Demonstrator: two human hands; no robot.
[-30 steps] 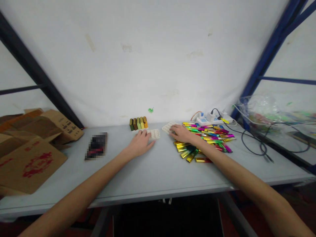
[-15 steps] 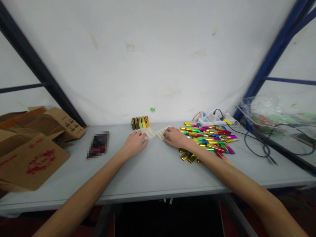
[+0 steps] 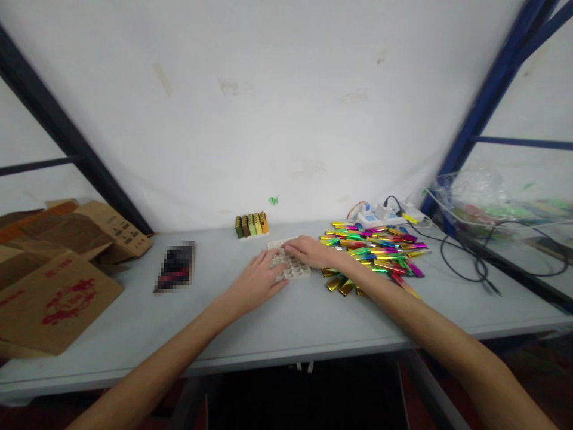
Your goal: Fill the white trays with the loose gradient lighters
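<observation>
A white tray with rows of round holes lies flat on the grey table in front of me. My left hand grips its left side, thumb stretched along the near part and fingers over the top. My right hand reaches over the tray's far right part, its fingers bent down onto it. Both hands partly cover the tray, so I cannot tell whether it is one piece or two set together. Behind it, lighter-like pieces in green, brown and yellow stand upright in rows in a white holder.
A pile of shiny, many-coloured lighter-like pieces lies right of the tray. Behind it are a power strip and a black cable. Cardboard boxes and a blurred dark item are on the left. Blue posts frame the right side.
Two white tray pieces lay angled apart, one under each hand; now a single squared-up shape shows. My left hand has moved right and nearer, my right hand slightly left.
</observation>
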